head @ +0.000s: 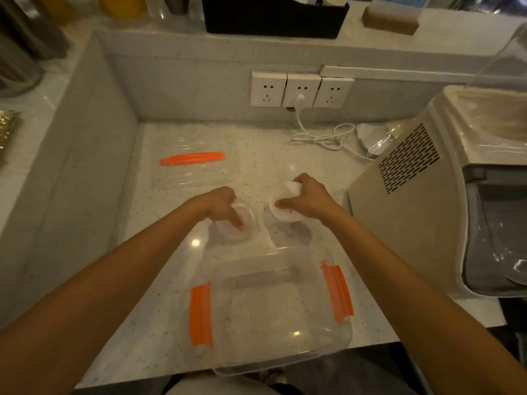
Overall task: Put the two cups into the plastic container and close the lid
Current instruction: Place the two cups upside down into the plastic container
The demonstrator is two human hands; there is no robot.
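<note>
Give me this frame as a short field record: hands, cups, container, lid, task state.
left hand: grip on the clear cup, fingers over its rim
right hand: grip on the white cup, thumb at its rim
cups: side by side on the speckled counter, both outside the container
plastic container: open, nothing in it, orange latches on both sides, at the counter's near edge
lid: off, lying flat behind the cups to the left, orange strip on it
task state: no cup placed yet, lid not on
</note>
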